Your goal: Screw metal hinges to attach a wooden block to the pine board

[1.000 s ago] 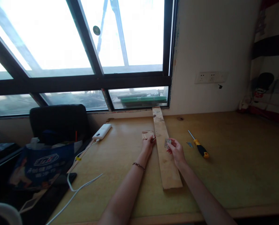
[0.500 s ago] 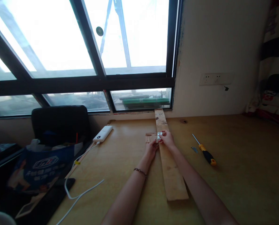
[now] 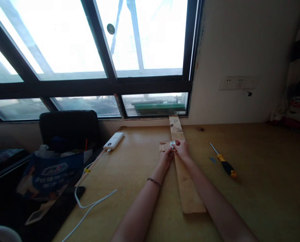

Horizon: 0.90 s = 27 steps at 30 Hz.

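A long wooden board [image 3: 189,193] lies lengthwise on the table, its far end near the window. Against its left side sits a short wood piece [image 3: 163,146]. Where the two meet, a small white metal hinge [image 3: 172,144] with holes is pinched by my right hand [image 3: 182,148], fingers closed on it. My left hand [image 3: 166,156] is closed at the hinge's lower left edge, beside the short piece; its fingertips are partly hidden. To the right, a yellow and black screwdriver [image 3: 226,165] and several screws [image 3: 212,160] rest on the table.
A white power bank [image 3: 114,140] with a white cable [image 3: 96,203] lies at the table's left edge. Beyond that edge stand a black chair [image 3: 68,129] and a blue bag [image 3: 54,173]. A socket panel [image 3: 237,83] is on the wall, right of the window.
The whole view has shifted slightly, so things appear a little farther right and higher. Both hands stay at the hinge, with little movement against the boards.
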Each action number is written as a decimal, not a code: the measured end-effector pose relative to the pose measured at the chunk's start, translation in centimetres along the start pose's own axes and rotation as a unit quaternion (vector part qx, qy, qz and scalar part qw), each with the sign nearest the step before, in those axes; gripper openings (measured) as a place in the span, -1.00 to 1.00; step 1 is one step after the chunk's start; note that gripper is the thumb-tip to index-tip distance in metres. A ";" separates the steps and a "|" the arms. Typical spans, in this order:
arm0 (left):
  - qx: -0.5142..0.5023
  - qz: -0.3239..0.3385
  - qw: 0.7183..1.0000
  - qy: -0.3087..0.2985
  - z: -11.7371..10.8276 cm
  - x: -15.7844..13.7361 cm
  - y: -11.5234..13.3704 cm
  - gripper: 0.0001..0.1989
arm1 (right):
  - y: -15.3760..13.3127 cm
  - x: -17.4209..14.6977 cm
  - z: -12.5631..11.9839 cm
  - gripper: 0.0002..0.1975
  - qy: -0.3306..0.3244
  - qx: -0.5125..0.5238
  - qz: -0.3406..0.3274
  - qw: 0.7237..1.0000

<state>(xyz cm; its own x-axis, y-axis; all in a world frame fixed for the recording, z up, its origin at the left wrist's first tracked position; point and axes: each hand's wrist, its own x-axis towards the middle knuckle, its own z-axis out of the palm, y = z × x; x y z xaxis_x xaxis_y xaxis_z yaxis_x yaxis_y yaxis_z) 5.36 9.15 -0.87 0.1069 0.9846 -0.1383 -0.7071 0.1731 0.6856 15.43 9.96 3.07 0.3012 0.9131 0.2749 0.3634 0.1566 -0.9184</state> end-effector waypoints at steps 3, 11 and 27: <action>0.009 0.002 1.000 0.000 0.0 0.0 0.0 -0.60 | 0.2 -0.1 0.0 -0.70 0.013 0.001 -0.012 1.000; 0.022 0.012 1.000 0.004 0.1 0.0 -0.1 -0.58 | 0.3 -0.2 0.0 -0.79 0.014 -0.047 -0.039 0.998; 0.030 0.020 0.999 0.002 0.1 0.1 -0.1 -0.60 | -0.3 -0.2 -0.2 -0.76 -0.041 -0.107 -0.023 0.993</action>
<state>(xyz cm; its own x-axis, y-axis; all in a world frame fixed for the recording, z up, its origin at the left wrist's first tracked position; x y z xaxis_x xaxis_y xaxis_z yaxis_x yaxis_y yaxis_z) 5.53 9.20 -0.86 0.0773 0.9906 -0.1130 -0.6668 0.1356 0.7328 15.47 9.64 3.38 0.2099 0.9360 0.2824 0.5564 0.1231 -0.8218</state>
